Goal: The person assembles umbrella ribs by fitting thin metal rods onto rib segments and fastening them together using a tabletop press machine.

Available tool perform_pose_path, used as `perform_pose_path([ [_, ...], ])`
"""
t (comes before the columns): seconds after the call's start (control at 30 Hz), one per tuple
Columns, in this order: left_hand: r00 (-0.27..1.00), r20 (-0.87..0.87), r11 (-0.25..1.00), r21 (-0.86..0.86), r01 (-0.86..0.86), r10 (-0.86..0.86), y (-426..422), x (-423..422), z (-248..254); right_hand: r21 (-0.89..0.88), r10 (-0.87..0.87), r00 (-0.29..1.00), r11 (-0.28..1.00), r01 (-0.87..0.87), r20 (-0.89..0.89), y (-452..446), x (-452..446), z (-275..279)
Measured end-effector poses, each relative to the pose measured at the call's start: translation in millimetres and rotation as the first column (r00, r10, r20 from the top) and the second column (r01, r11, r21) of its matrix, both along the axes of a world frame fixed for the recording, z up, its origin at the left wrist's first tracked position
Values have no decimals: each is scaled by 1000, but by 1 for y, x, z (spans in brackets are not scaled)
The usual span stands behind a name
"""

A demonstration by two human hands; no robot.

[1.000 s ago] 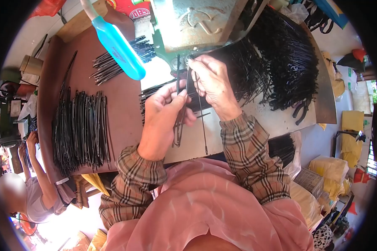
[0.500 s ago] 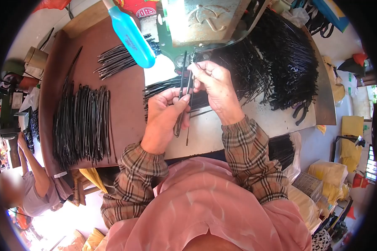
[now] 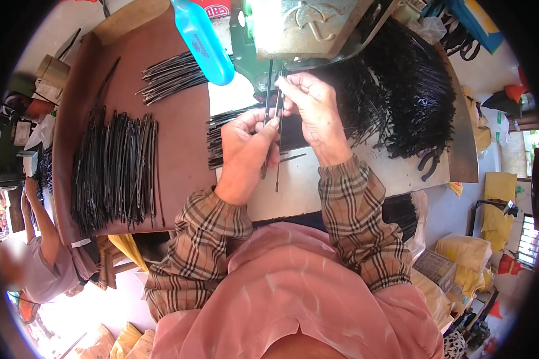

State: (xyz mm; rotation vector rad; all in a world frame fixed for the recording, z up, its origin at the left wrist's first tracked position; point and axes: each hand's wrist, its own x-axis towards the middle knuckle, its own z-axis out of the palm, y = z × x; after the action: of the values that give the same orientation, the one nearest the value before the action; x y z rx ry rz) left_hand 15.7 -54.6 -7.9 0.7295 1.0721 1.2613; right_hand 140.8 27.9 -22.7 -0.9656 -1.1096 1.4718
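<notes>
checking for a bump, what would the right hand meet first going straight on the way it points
Likely the umbrella-marked metal housing, just past the right hand in this view, though depth is unclear.

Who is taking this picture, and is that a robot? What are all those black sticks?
There's no robot here, just a person working with bare hands. The camera sits on their head and looks down, so we see roughly what they see.

The left hand holds thin black rods, and the right hand pinches near their top ends. Just beyond is a metal machine part with an umbrella shape on it. I can't tell what the rods are for.

On the brown part of the table lie a big row of dark rods and a smaller bundle. A big black heap lies to the right. At the far left is another person.
</notes>
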Motion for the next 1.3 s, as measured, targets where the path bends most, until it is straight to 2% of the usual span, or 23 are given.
perform_pose_path([
  [0.27,1000,6,1000,-2,2,-2,1,1,-4,-59,29,998,998,-33,-63,2,3,-6],
  [0.33,997,77,999,-42,-10,14,1,3,-4,-88,62,995,994,-70,-84,4,5,-5],
  [0.47,992,124,995,-102,-7,19,2,8,2,-76,68,997,995,-71,-45,6,8,0],
  [0.57,993,115,998,-66,-22,29,1,8,-1,-53,58,998,997,-60,-40,5,7,1],
  [0.73,984,173,995,-102,-22,39,2,11,-1,-20,50,998,999,-51,-24,7,8,-4],
  [0.97,942,334,976,-214,40,35,2,13,7,-137,136,983,979,-153,-121,16,14,-4],
  [1.07,947,317,972,-206,115,-45,2,9,12,-141,129,985,979,-145,-115,14,12,-2],
  [1.3,934,356,978,-187,94,-22,2,10,16,-100,121,989,987,-129,-86,11,12,-1],
])
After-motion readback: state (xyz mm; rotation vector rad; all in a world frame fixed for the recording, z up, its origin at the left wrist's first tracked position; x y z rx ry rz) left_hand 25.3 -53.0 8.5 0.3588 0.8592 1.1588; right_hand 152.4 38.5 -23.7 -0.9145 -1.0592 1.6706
